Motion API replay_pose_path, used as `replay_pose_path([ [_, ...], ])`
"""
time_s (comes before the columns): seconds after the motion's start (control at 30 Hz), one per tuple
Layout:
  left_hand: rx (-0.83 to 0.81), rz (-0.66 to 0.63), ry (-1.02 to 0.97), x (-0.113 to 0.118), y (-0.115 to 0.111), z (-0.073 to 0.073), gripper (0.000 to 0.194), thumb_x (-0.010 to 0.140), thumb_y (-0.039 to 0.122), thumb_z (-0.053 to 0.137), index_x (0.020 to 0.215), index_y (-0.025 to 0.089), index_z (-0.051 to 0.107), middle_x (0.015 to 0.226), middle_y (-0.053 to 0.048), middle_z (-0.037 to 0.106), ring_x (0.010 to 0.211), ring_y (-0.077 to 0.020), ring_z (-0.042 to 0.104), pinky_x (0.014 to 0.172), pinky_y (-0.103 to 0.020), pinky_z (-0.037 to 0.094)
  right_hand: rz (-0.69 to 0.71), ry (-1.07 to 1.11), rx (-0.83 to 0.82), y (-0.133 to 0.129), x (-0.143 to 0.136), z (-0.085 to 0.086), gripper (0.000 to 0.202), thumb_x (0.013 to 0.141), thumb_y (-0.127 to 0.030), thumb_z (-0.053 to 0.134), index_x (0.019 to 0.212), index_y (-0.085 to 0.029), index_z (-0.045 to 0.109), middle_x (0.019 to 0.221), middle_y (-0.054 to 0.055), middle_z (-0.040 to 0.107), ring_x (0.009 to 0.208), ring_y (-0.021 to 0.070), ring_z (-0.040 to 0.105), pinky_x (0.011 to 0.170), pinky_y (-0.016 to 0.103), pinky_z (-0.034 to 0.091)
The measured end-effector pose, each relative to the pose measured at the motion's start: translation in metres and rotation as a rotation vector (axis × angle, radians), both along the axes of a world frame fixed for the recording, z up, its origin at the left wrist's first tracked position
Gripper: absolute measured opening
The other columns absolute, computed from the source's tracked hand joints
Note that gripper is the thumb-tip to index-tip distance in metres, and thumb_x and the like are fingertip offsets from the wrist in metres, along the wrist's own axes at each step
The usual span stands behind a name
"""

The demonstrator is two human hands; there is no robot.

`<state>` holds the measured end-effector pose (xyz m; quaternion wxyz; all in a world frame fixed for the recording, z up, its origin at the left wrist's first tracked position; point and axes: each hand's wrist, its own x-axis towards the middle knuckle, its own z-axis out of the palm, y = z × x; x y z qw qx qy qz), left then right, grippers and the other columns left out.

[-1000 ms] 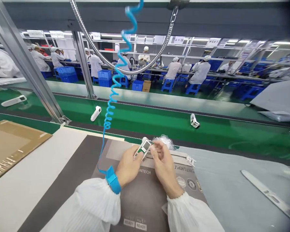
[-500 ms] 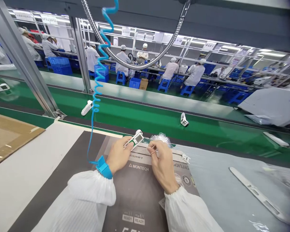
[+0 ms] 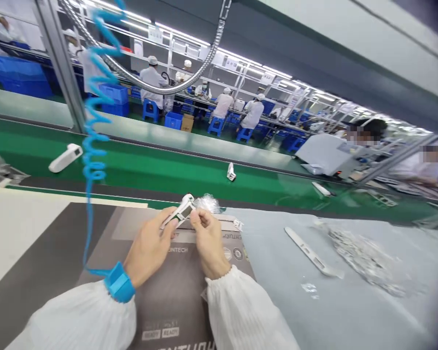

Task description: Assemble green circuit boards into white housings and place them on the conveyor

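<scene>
My left hand [image 3: 149, 248], with a blue wrist strap [image 3: 119, 283], is closed around a white handheld device [image 3: 178, 214] that has a small grey screen and a rounded head. The device is held tilted above a dark printed MONTECH box [image 3: 175, 291]. My right hand [image 3: 209, 238] is pinched at the screen end of the device. What its fingertips hold, if anything, is too small to tell. Just behind the hands lies crumpled clear plastic [image 3: 207, 203]. A small white part [image 3: 238, 224] sits on the far right of the box.
A long white casing [image 3: 308, 250] and a heap of clear bags [image 3: 365, 260] lie on the grey sheet [image 3: 270, 291] at right. Beyond runs a green conveyor [image 3: 160, 167] carrying white devices [image 3: 65, 158]. A coiled blue cord [image 3: 95, 121] hangs at left. Co-workers [image 3: 151, 78] sit farther back.
My view has swung to the right and tilted. My right hand, apart from the device before, has come in against its screen end. My left hand still holds the device.
</scene>
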<state>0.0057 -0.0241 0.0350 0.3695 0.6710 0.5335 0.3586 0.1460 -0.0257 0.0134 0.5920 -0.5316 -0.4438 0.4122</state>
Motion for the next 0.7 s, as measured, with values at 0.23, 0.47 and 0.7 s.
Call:
replay_pose_path([
  [0.23, -0.085, 0.388, 0.1, -0.024, 0.026, -0.013, 0.042, 0.087, 0.043, 0.049, 0.124, 0.027, 0.062, 0.071, -0.001, 0.072, 0.078, -0.0257, 0.07, 0.074, -0.033, 0.049, -0.089, -0.664, 0.02, 0.036, 0.019, 0.012, 0.022, 0.094, -0.037, 0.046, 0.081, -0.02, 0.053, 0.08, 0.003, 0.058, 0.078, 0.0174, 0.049, 0.076, 0.032, 0.037],
  [0.47, -0.168, 0.411, 0.066, -0.032, 0.023, 0.001, 0.042, 0.083, 0.047, 0.055, 0.121, 0.03, 0.063, 0.073, 0.002, 0.073, 0.075, -0.0238, 0.071, 0.074, -0.033, 0.05, -0.129, -1.113, -0.041, 0.04, 0.058, 0.02, 0.014, 0.089, -0.033, 0.056, 0.099, -0.024, 0.059, 0.094, 0.002, 0.068, 0.092, 0.0205, 0.058, 0.085, 0.035, 0.039],
  [0.7, -0.188, 0.396, 0.001, -0.028, 0.023, 0.0, 0.04, 0.082, 0.049, 0.057, 0.118, 0.033, 0.064, 0.076, 0.002, 0.074, 0.076, -0.0247, 0.072, 0.076, -0.036, 0.051, -0.387, -1.26, -0.363, -0.034, 0.207, 0.033, 0.019, 0.089, -0.028, 0.048, 0.095, -0.019, 0.063, 0.108, 0.01, 0.069, 0.099, 0.023, 0.062, 0.086, 0.035, 0.044],
])
